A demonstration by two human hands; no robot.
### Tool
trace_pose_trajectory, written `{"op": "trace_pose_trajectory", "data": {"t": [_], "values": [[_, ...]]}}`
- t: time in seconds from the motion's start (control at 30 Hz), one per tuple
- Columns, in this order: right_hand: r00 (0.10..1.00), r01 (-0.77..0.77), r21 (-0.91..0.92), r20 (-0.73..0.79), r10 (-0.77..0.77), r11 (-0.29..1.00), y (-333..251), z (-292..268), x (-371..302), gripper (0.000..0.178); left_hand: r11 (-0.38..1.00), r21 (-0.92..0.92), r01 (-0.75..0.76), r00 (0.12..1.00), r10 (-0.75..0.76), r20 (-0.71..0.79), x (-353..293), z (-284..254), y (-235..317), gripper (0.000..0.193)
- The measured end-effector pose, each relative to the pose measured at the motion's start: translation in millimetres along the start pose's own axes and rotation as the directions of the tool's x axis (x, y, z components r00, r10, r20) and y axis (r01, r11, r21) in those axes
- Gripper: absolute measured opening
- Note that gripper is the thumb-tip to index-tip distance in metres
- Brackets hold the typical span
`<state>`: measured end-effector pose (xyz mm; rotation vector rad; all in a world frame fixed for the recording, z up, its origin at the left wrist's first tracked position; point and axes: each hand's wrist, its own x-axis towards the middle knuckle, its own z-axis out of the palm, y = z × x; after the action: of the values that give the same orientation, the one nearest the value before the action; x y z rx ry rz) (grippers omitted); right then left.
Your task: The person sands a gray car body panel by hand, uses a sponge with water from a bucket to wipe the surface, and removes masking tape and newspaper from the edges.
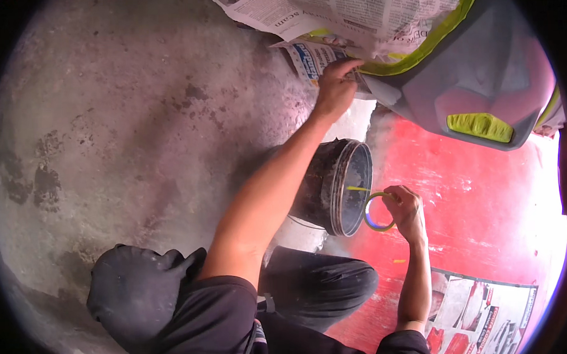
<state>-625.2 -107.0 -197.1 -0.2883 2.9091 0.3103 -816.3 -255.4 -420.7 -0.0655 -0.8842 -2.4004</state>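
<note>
My left hand [338, 87] reaches up to the grey car-body panel [470, 64]. Its fingers are bent at the border of yellow-green masking tape [399, 67], beside the newspaper [378, 14] covering part of that panel; what they pinch, if anything, is hidden. Lower down, my right hand [408, 213] grips the rim of a roll of yellow-green tape [368, 205], whose inner ring looks bluish. A short loose strip of tape [357, 189] sticks out leftward from near the roll, in front of the mouth of a dark, stained bucket [315, 191].
Red floor [458, 177] spreads on the right, with a scrap of yellow tape [399, 261] and a printed newspaper sheet [481, 307] on it. Stained grey concrete [125, 120] covers the left. A dark-trousered knee [337, 284] is below the bucket; a dark rounded shape [135, 297] fills the lower left.
</note>
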Motion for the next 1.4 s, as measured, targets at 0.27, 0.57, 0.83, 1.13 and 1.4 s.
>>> {"op": "trace_pose_trajectory", "data": {"t": [0.27,0.57,0.83,1.13,1.4], "values": [[0.999,-0.053,0.125,0.001,0.053,0.991,14,15,-8,0.018,0.945,0.326,-0.031,0.999,0.017,0.047,4,13,-2,0.047],[0.991,-0.100,0.222,-0.067,0.117,0.970,37,41,-11,0.032,0.880,0.473,0.043,0.994,-0.084,0.065,6,17,-11,0.050],[0.963,-0.200,0.458,-0.071,0.260,0.866,50,28,-7,0.024,0.902,0.425,-0.076,0.997,0.073,0.023,16,-11,-7,0.037],[0.965,0.072,0.880,-0.181,0.190,0.470,43,29,12,0.022,0.996,0.070,0.061,0.992,-0.069,0.107,-26,28,66,0.023],[0.944,0.209,0.751,-0.323,0.072,0.626,14,-13,23,0.027,0.667,0.473,-0.576,0.678,0.065,0.733,-64,69,158,0.050]]}}
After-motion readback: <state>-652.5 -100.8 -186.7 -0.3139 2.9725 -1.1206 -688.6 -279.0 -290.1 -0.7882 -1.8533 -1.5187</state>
